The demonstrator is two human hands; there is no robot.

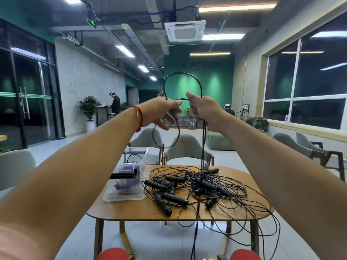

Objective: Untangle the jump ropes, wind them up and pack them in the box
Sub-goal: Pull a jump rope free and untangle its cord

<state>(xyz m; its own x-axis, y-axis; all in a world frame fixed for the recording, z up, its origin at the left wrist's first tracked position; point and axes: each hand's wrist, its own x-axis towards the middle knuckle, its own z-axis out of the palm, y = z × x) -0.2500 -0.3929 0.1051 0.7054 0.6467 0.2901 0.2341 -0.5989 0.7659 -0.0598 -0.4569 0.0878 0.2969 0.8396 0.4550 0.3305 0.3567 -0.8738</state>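
Held rope (183,73): a thin, smooth black cord, raised above the counter. It arches in a round loop over both hands, and a second loop sags below the left hand.
Left hand (165,111): pinches the cord between thumb and forefinger, with the other fingers loosely spread downward. A red string bracelet (139,117) circles the wrist.
Right hand (204,111): clenched round the cord with the thumb pointing up. From this fist a doubled strand drops straight down into the pile.
Jump ropes (197,184): a tangled heap of thin black cords in the middle of the counter. Several strands spill over the near edge on the right.
Handles (174,198): black, ribbed and cylindrical, scattered at all angles through the heap.
Counter (131,209): a warm wood top with rounded corners, on wooden legs.
Box (131,194): clear, rectangular plastic at the counter's left edge, just beside the heap. Bluish items and a black cord show through its walls.
Writing: a green ceiling sign (92,21) carries characters too blurred to read.
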